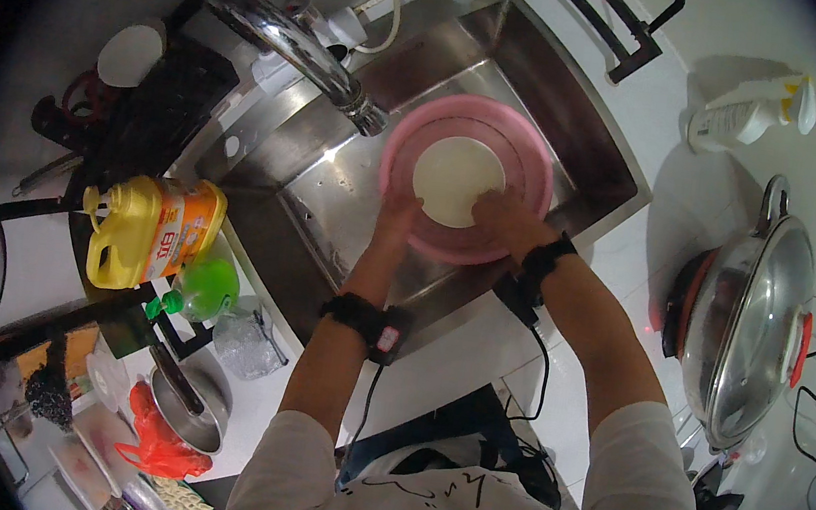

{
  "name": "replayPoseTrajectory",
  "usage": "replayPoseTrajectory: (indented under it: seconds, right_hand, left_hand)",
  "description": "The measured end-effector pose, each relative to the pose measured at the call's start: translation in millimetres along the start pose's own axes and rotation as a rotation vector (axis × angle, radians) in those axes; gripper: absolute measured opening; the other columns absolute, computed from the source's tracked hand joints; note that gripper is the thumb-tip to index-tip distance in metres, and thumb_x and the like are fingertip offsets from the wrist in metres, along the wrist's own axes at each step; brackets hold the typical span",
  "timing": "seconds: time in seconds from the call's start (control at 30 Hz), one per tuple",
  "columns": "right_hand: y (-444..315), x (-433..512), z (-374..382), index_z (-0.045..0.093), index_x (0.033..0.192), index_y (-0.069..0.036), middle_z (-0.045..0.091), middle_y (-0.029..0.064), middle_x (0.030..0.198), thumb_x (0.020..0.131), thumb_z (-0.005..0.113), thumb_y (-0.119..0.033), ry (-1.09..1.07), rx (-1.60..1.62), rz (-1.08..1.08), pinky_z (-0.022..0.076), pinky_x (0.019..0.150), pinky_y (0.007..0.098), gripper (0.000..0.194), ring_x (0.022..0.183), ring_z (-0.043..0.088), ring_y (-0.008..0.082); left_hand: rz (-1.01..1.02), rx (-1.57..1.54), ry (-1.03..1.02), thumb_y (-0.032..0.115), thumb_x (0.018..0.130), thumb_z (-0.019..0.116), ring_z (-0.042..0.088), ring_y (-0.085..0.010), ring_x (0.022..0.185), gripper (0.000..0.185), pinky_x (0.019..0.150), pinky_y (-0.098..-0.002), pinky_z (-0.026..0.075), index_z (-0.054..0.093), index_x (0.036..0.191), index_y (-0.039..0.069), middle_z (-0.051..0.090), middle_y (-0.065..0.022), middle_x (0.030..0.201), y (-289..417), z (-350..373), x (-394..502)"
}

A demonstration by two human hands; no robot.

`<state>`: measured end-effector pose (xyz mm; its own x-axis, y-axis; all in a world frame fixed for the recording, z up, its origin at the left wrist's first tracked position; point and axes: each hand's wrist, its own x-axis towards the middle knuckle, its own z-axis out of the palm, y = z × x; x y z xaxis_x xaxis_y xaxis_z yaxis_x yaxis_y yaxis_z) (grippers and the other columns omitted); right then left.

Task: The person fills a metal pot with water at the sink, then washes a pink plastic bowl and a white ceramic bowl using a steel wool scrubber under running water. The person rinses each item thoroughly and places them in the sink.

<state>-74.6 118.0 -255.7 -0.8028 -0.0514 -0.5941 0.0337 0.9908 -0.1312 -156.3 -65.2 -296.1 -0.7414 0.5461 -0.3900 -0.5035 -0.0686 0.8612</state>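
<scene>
A round white dish [455, 173] lies inside a pink plastic basin [532, 141], which stands in a stainless steel sink [324, 193]. My left hand [399, 215] reaches over the basin's near rim and grips the dish at its left edge. On the opposite side, my right hand [506, 219] has its fingers over the dish's right edge; the thumb and finger undersides are hidden. Whether the dish is a plate or a shallow bowl is hard to tell. Just left of the basin hangs the spout of a chrome faucet [310, 55].
Left of the sink are a yellow detergent jug [128, 231], a green pump bottle [204, 288], and a saucepan [204, 424] by a red plastic bag [164, 439]. To the right stand a white spray bottle [728, 125] and a lidded pot [754, 332]. Cables trail from both wristbands.
</scene>
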Motion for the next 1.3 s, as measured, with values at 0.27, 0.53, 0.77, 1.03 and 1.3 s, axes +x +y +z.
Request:
replayPoseTrajectory:
  seconds: [0.27, 0.53, 0.77, 1.03, 1.3]
  right_hand:
    - [9.9, 2.4, 13.2, 0.062, 0.1, -0.009, 0.059, 0.0134, 0.104, 0.077, 0.05, -0.022, 0.31, 0.277, -0.1, 0.0379, 0.09, 0.048, 0.029, 0.098, 0.056, 0.0327]
    - [76.6, 48.7, 26.9, 0.049, 0.117, -0.001, 0.05, 0.0194, 0.118, 0.07, 0.063, -0.034, 0.661, 0.43, 0.656, 0.0422, 0.09, 0.0415, 0.059, 0.108, 0.051, 0.0302]
    - [68.4, -32.1, -21.9, 0.049, 0.116, 0.004, 0.056, 0.0178, 0.111, 0.068, 0.067, -0.031, 0.485, 1.824, 0.231, 0.0479, 0.082, 0.0356, 0.062, 0.101, 0.056, 0.0237]
    - [57.5, -11.2, -29.9, 0.046, 0.12, -0.004, 0.056, 0.0109, 0.11, 0.067, 0.066, -0.026, 0.235, 1.803, 0.072, 0.0466, 0.079, 0.0368, 0.062, 0.098, 0.055, 0.0235]
    - [32.4, 6.2, -25.1, 0.037, 0.129, -0.014, 0.05, 0.0069, 0.119, 0.072, 0.061, -0.026, 0.068, 1.458, 0.325, 0.0407, 0.082, 0.0422, 0.063, 0.106, 0.048, 0.0228]
  left_hand:
    - [-0.265, -0.032, 0.075, 0.017, 0.083, 0.055, 0.049, -0.015, 0.1, 0.053, 0.082, -0.0303, 0.041, 0.034, 0.13, 0.005, 0.049, -0.0063, 0.117, 27.0, -17.6, -22.8]
    - [-0.221, -0.035, 0.089, 0.016, 0.082, 0.054, 0.054, -0.0189, 0.088, 0.049, 0.077, -0.0306, 0.044, 0.037, 0.127, 0.006, 0.054, -0.0061, 0.107, 22.1, -32.8, -43.2]
    - [-0.388, -0.195, 0.216, 0.015, 0.08, 0.056, 0.055, -0.0173, 0.087, 0.046, 0.076, -0.0286, 0.045, 0.041, 0.123, 0.008, 0.056, -0.0043, 0.101, 6.3, -25.5, -30.5]
    - [-0.297, -0.18, 0.129, 0.021, 0.079, 0.057, 0.054, -0.0122, 0.083, 0.038, 0.073, -0.0257, 0.045, 0.05, 0.115, 0.011, 0.058, -0.0013, 0.097, 23.5, -49.3, -36.4]
    - [-0.278, -0.096, 0.015, 0.021, 0.078, 0.059, 0.053, -0.0134, 0.092, 0.041, 0.076, -0.0239, 0.043, 0.05, 0.117, 0.012, 0.054, -0.0008, 0.106, 42.7, -83.9, -63.3]
